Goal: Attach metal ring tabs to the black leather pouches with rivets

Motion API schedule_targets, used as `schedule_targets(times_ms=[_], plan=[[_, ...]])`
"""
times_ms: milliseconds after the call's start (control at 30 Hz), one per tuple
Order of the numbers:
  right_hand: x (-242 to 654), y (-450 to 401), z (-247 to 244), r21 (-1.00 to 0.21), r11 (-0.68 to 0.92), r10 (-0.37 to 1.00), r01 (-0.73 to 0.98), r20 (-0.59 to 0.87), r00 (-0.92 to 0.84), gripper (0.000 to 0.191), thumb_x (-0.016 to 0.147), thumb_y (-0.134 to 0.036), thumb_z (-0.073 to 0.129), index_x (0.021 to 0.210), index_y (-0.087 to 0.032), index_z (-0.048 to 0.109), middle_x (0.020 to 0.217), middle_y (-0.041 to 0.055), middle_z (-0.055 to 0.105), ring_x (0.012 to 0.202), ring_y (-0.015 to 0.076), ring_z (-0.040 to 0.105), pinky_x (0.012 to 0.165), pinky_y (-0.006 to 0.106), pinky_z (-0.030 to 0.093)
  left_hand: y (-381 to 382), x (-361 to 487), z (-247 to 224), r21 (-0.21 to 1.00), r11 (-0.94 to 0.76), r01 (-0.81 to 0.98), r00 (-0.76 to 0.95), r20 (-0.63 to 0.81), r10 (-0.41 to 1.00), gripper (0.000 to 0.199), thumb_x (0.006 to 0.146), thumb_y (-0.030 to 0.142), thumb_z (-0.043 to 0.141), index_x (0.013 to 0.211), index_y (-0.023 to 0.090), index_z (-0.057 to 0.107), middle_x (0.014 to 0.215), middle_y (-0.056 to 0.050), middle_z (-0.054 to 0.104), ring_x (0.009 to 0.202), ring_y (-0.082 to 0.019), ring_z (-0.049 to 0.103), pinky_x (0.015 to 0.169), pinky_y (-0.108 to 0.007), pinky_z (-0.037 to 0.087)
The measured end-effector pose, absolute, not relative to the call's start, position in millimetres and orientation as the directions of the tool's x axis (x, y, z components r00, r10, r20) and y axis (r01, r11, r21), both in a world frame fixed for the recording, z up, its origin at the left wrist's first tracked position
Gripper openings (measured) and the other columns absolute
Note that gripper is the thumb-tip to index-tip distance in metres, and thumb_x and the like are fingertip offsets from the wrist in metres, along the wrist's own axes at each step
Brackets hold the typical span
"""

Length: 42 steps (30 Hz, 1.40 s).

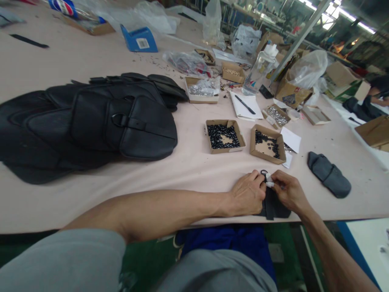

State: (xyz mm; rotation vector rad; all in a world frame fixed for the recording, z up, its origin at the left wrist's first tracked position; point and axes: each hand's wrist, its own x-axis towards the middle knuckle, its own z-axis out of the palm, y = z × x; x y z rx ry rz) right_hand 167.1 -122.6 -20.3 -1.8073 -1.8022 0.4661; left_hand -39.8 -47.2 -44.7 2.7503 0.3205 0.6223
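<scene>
At the table's front edge lies a black leather-like piece [278, 207] with a narrow strap [269, 205] along it. My left hand [249, 194] is closed over its left side, fingers curled at the strap's top. A dark metal ring [263, 173] stands out just beyond those fingertips. From the right, my right hand [290, 190] meets it in a pinch. Something white [269, 180], perhaps tape or a wrap on the fingers, shows between the hands. What the right fingertips hold is too small to make out.
Two cardboard trays [225, 151] [267, 159] of small black parts stand beyond my hands. A finished-looking dark piece [329, 174] lies right. Stacked black leather pieces [91, 125] cover the left. Farther back are a pen [244, 104] on paper, a water bottle [260, 69] and a box of silver parts [276, 115].
</scene>
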Motion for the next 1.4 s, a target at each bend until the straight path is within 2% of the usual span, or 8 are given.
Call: schedule_targets(times_ms=[133, 267, 400, 767, 933, 1033, 1233, 1400], plan=[[179.4, -126.1, -26.6, -0.663, -0.063, 0.994, 0.746, 0.03, 0.11, 0.009, 0.088, -0.019, 0.063, 0.081, -0.021, 0.057, 0.074, -0.0026, 0.05, 0.067, 0.0155, 0.046, 0.062, 0.03, 0.035, -46.7, -39.7, -44.3, 0.332, -0.929, 0.163, 0.886, 0.364, 0.286, 0.025, 0.087, 0.027, 0.058, 0.103, 0.008, 0.064, 0.106, -0.017, 0.058, 0.106, -0.031, 0.049, 0.085, -0.043, 0.046], [189.6, -130.7, -32.9, -0.817, -0.148, 0.978, 0.557, -0.039, 0.203, 0.016, 0.088, -0.031, 0.072, 0.085, -0.02, 0.062, 0.08, -0.001, 0.053, 0.071, 0.0157, 0.045, 0.063, 0.029, 0.034, -46.1, -40.7, -41.3, 0.359, -0.919, 0.164, 0.882, 0.363, 0.299, 0.029, 0.086, 0.025, 0.059, 0.109, 0.008, 0.063, 0.106, -0.017, 0.057, 0.105, -0.03, 0.048, 0.087, -0.042, 0.046], [194.4, -131.3, -37.2, -0.881, -0.188, 0.971, 0.435, -0.099, 0.219, 0.017, 0.086, -0.031, 0.076, 0.087, -0.019, 0.064, 0.081, -0.0005, 0.053, 0.073, 0.0157, 0.046, 0.064, 0.028, 0.034, -44.3, -40.0, -38.9, 0.36, -0.92, 0.156, 0.897, 0.338, 0.284, 0.03, 0.086, 0.025, 0.059, 0.112, 0.011, 0.061, 0.115, -0.016, 0.056, 0.105, -0.029, 0.048, 0.087, -0.042, 0.046], [203.3, -124.2, -44.0, -0.863, -0.228, 0.969, 0.451, -0.155, 0.192, 0.01, 0.083, -0.025, 0.073, 0.088, -0.019, 0.066, 0.081, -0.0001, 0.058, 0.071, 0.0159, 0.048, 0.064, 0.029, 0.034, -34.4, -38.2, -22.0, 0.3, -0.944, 0.135, 0.931, 0.287, 0.224, 0.029, 0.089, 0.026, 0.058, 0.115, 0.012, 0.061, 0.117, -0.014, 0.057, 0.099, -0.027, 0.046, 0.089, -0.042, 0.042], [200.8, -125.1, -44.4, -0.897, -0.229, 0.965, 0.378, -0.158, 0.209, 0.013, 0.082, -0.026, 0.074, 0.088, -0.018, 0.066, 0.081, -0.0005, 0.057, 0.071, 0.015, 0.047, 0.063, 0.028, 0.035, -33.8, -40.2, -18.0, 0.28, -0.953, 0.12, 0.937, 0.286, 0.202, 0.037, 0.088, 0.026, 0.059, 0.119, 0.008, 0.061, 0.118, -0.015, 0.056, 0.1, -0.028, 0.046, 0.086, -0.041, 0.042], [200.7, -124.2, -43.5, -0.886, -0.228, 0.966, 0.404, -0.153, 0.208, 0.013, 0.082, -0.027, 0.074, 0.088, -0.019, 0.066, 0.081, -0.0003, 0.058, 0.07, 0.0151, 0.048, 0.063, 0.028, 0.035, -33.9, -37.8, -17.3, 0.261, -0.956, 0.136, 0.939, 0.273, 0.208, 0.038, 0.088, 0.025, 0.058, 0.121, 0.007, 0.06, 0.122, -0.016, 0.054, 0.101, -0.028, 0.046, 0.086, -0.041, 0.042], [194.8, -118.6, -33.5, -0.81, -0.266, 0.961, 0.523, -0.182, 0.207, 0.019, 0.082, -0.037, 0.072, 0.087, -0.019, 0.069, 0.074, 0.0023, 0.061, 0.069, 0.0184, 0.05, 0.062, 0.03, 0.039, -32.2, -34.9, -29.3, 0.333, -0.937, 0.106, 0.93, 0.3, 0.212, 0.032, 0.089, 0.024, 0.056, 0.117, 0.011, 0.062, 0.119, -0.016, 0.057, 0.104, -0.028, 0.048, 0.092, -0.044, 0.042], [189.5, -112.3, -31.3, -0.782, -0.242, 0.97, 0.574, -0.177, 0.167, 0.013, 0.081, -0.031, 0.069, 0.087, -0.019, 0.069, 0.074, 0.0005, 0.06, 0.066, 0.0168, 0.048, 0.062, 0.029, 0.038, -33.6, -35.9, -38.3, 0.353, -0.929, 0.115, 0.916, 0.324, 0.236, 0.031, 0.092, 0.024, 0.053, 0.117, 0.008, 0.064, 0.117, -0.017, 0.059, 0.108, -0.029, 0.049, 0.093, -0.043, 0.044]])
